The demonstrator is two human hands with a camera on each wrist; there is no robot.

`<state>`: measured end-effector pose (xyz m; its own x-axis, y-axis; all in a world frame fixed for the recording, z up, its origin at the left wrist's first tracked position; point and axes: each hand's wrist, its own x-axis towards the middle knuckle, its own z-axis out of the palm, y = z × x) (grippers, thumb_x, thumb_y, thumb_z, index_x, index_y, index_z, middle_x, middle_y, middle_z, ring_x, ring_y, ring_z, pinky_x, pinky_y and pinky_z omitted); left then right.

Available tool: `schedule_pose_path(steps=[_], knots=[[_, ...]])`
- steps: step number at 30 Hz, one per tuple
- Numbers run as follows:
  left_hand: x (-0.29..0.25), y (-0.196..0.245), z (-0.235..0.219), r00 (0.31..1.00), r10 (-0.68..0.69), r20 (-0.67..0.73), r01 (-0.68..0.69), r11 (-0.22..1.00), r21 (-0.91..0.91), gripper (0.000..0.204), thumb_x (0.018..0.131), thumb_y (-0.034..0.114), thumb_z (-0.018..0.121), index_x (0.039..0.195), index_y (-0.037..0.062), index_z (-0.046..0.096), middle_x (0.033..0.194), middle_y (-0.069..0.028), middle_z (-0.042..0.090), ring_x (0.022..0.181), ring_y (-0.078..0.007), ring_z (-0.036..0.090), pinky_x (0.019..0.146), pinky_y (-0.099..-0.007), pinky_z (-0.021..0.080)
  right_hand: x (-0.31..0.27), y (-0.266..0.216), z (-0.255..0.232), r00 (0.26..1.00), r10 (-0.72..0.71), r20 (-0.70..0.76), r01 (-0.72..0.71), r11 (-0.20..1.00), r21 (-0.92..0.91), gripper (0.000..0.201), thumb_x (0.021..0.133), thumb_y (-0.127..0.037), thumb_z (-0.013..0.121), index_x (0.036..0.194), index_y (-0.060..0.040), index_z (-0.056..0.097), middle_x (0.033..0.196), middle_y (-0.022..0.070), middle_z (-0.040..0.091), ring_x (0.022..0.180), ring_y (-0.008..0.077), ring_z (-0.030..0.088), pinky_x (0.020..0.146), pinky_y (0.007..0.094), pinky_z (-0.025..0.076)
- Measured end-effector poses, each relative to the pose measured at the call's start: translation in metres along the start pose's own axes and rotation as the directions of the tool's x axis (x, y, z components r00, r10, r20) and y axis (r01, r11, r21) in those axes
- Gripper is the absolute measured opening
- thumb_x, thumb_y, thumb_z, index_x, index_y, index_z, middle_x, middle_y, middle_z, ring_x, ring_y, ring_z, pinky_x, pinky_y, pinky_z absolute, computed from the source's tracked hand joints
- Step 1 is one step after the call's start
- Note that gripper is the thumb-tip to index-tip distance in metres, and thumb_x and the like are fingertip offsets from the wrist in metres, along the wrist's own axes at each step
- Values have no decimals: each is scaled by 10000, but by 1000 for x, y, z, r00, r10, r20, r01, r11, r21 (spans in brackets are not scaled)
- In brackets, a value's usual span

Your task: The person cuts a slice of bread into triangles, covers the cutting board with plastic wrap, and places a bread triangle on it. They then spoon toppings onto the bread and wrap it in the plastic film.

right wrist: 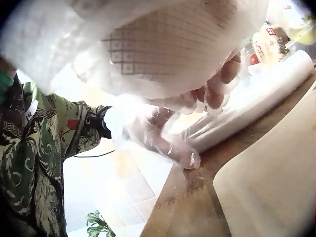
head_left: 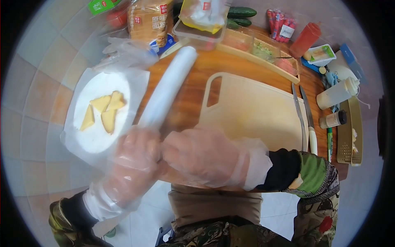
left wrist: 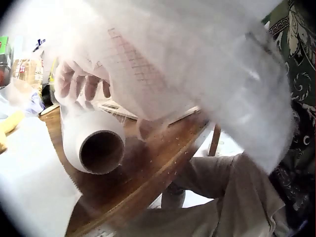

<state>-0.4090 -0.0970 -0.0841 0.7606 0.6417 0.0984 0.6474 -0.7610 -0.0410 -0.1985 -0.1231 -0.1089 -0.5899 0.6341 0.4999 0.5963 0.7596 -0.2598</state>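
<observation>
A thick roll of cling film [head_left: 173,82] lies slanting across the wooden table, its cardboard core [left wrist: 102,152] facing the left wrist camera. Both hands wear loose clear plastic gloves. My left hand [head_left: 138,154] is at the roll's near end, fingers bent over the film, with the thumb [right wrist: 187,159] pointing down by the table. Close beside it, my right hand [head_left: 201,154] has its fingers curled at the film, knuckles upward. The film's edge is hidden under the hands. Left of the roll, several yellow wedges [head_left: 108,120] lie on a white round plate [head_left: 88,142] over white paper.
A cream cutting board [head_left: 255,111] lies to the right, with knives [head_left: 309,123] along its far side. Behind stand bagged bread [head_left: 149,20], a wooden tray [head_left: 255,59] of food tubs and a red squeeze bottle [head_left: 306,39]. A basket [head_left: 349,136] stands far right.
</observation>
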Motion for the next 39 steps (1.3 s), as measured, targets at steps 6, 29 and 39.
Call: schedule_pose_path(steps=[6, 29, 39], knots=[[0, -8, -1, 997, 75, -14, -75, 997, 3, 328, 710, 114, 789, 979, 12, 632, 1032, -148, 595, 1023, -368, 597, 808, -450, 536, 8, 7, -10, 990, 54, 131, -69, 991, 111, 117, 863, -195, 633, 935, -111, 595, 886, 67, 559, 764, 260, 624, 648, 375, 512], [-2, -18, -6, 981, 68, -183, -88, 991, -102, 203, 739, 26, 757, 798, 48, 564, 888, -130, 591, 827, -334, 623, 615, -447, 516, 67, 174, -32, 938, 340, -68, -346, 898, -270, 227, 916, -228, 547, 960, -105, 733, 887, 140, 710, 844, 329, 685, 722, 434, 545], [-12, -24, -61, 913, -404, -52, 269, 694, -668, 173, 1001, 25, 530, 831, -5, 517, 762, -96, 503, 701, -206, 493, 709, -337, 424, 109, 152, -39, 727, 684, -63, -632, 701, 330, 201, 935, -219, 562, 928, -90, 716, 818, 87, 713, 712, 226, 718, 732, 356, 558]])
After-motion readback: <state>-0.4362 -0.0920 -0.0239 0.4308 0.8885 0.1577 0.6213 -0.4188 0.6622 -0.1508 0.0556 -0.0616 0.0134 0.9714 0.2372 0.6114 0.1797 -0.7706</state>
